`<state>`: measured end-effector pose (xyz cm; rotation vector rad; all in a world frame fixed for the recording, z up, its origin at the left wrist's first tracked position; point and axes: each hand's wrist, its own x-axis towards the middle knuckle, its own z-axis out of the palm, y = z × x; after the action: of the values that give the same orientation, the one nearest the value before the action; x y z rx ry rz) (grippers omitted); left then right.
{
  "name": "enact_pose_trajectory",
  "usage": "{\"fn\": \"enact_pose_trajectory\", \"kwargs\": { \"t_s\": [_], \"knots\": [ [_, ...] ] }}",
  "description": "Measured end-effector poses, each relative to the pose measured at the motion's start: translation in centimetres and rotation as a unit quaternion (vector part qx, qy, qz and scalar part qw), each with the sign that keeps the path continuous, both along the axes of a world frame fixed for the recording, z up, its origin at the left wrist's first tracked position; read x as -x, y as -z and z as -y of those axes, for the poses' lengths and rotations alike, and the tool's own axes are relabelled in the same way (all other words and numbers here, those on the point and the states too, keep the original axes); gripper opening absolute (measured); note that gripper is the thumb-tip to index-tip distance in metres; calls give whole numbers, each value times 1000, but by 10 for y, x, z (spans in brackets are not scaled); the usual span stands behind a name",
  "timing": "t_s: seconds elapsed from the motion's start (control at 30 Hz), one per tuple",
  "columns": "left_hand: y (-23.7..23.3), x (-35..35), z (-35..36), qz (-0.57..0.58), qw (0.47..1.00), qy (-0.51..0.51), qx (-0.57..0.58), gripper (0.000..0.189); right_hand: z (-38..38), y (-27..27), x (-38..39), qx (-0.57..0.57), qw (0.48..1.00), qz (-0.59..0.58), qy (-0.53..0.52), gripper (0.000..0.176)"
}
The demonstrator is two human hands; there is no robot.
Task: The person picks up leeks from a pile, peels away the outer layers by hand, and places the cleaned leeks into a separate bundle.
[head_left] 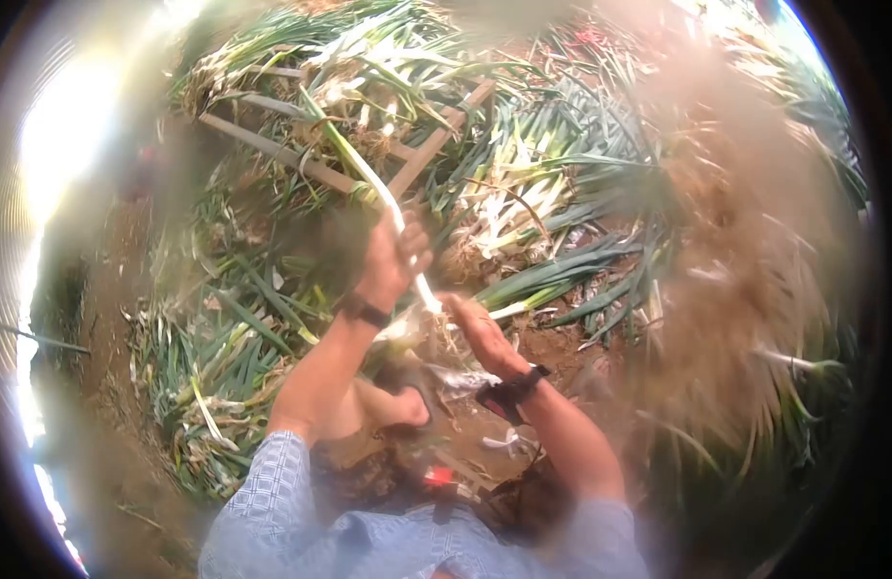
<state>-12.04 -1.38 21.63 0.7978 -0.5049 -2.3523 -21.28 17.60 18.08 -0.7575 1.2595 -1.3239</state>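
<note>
What could go wrong, as I judge it: the onion (pixel 373 179) is long and leans far out past the grip toward eleven o'clock; a sharp tug at its base could snap the shaft or crease the leaves where the fingers bear on them. The leaf end reaches over a wooden frame (pixel 272 150) at eleven o'clock and could catch on a slat. Loose soil (pixel 552 343) on the roots (pixel 431 333) could make the lower hold slip, and dust could further cloud a view that is hazy at three o'clock.

The onion runs from just below centre up to eleven o'clock. Its lower shaft is white, slim and nearly straight; higher up it pales to green and ends in long leaves; a brownish, tangled tuft hangs at the bottom.

The left hand (pixel 393 261), just above centre, is closed round the white shaft, fingers wrapped tight. The right hand (pixel 480 333), at five o'clock from the left one, sits at the root end with its fingers stretched and only partly curled; it appears to touch the tuft, but blur hides whether it pinches anything, so I cannot tell. A dark band (pixel 511 391) circles that wrist.

Heaps (pixel 523 193) of like onions lie from twelve to three o'clock and again at eight o'clock.
</note>
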Motion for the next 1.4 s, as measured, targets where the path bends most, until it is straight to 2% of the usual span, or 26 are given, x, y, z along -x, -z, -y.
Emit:
{"fn": "enact_pose_trajectory", "kwargs": {
  "t_s": [0.03, 0.07, 0.13, 0.17, 0.23, 0.3, 0.37, 0.4, 0.43, 0.5, 0.53, 0.6, 0.63, 0.7, 0.73, 0.77, 0.87, 0.97, 1.0, 1.07, 1.13, 1.17, 1.2, 1.27, 1.33, 1.4],
  "knots": [
    [0, 3, 3, 20, 1000, -11, 13, 36, 1, -10, -4, -92, 995, 25, -39, 42],
    [2, 3, 8, 38, 999, -27, 26, 36, -2, -17, -10, 5, 1000, -15, -26, 38],
    [11, -9, 35, 68, 995, -65, 30, 37, -21, -6, -36, 169, 943, -286, 1, 32],
    [23, -26, 65, 48, 993, -100, 38, 36, -35, -7, -51, 204, 931, -298, -54, 34],
    [49, -53, 113, 7, 985, -164, 45, 35, -69, -19, -72, 115, 911, -281, -277, 39],
    [37, -48, 104, 100, 980, -161, 69, 34, -80, -44, -58, -121, 871, -303, -366, 43],
    [38, -42, 67, 135, 978, -133, 92, 33, -67, -5, -10, -120, 858, -383, -322, 48],
    [40, -34, 49, 151, 975, -81, 145, 33, -60, 14, 3, -92, 938, -298, -154, 46],
    [36, -23, 32, 165, 965, -28, 202, 32, -52, 23, 15, -54, 977, -203, 24, 44],
    [14, -2, -20, 218, 948, 41, 228, 30, -25, 6, 32, -4, 992, -69, 103, 41],
    [57, 8, -39, 227, 893, 44, 387, 26, -20, 1, 32, -1, 995, -27, 99, 40],
    [69, 16, -96, 200, 824, 73, 525, 23, -13, -2, 28, 7, 994, 60, 86, 38],
    [34, 13, -128, 172, 835, 99, 513, 24, -12, 9, 30, -23, 989, 66, 128, 35],
    [52, -7, -150, 225, 801, 234, 503, 26, -18, 41, 39, -89, 971, 77, 209, 31],
    [75, -27, -154, 233, 740, 351, 524, 26, -22, 40, 45, -35, 959, 50, 276, 26],
    [96, -46, -151, 233, 666, 460, 540, 27, -26, 25, 58, -33, 940, 115, 320, 23],
    [111, -67, -146, 244, 604, 558, 513, 28, -35, 40, 73, -28, 901, 247, 355, 36],
    [124, -53, -149, 209, 641, 528, 516, 33, -43, 26, 48, -41, 890, 292, 349, 45],
    [124, -44, -148, 194, 639, 561, 489, 34, -39, 16, 37, -50, 853, 368, 366, 46],
    [120, -21, -137, 166, 632, 618, 437, 36, -48, 27, 32, -60, 889, 292, 348, 34],
    [211, -24, -120, 123, 676, 501, 525, 43, -61, 30, 40, -68, 909, 227, 342, 21],
    [228, -24, -100, 261, 651, 504, 505, 47, -63, 12, 46, -69, 911, 204, 351, 17],
    [265, -45, -80, 348, 590, 473, 554, 52, -63, -2, 53, -69, 913, 181, 360, 13],
    [343, -101, -48, 464, 422, 385, 677, 63, -69, -11, 60, -48, 903, 195, 380, 12],
    [328, -116, -35, 532, 357, 470, 607, 69, -73, -10, 64, -32, 894, 208, 395, 12],
    [349, -122, -43, 544, 373, 414, 627, 66, -73, -8, 67, -37, 879, 233, 413, 12]
  ]
}}
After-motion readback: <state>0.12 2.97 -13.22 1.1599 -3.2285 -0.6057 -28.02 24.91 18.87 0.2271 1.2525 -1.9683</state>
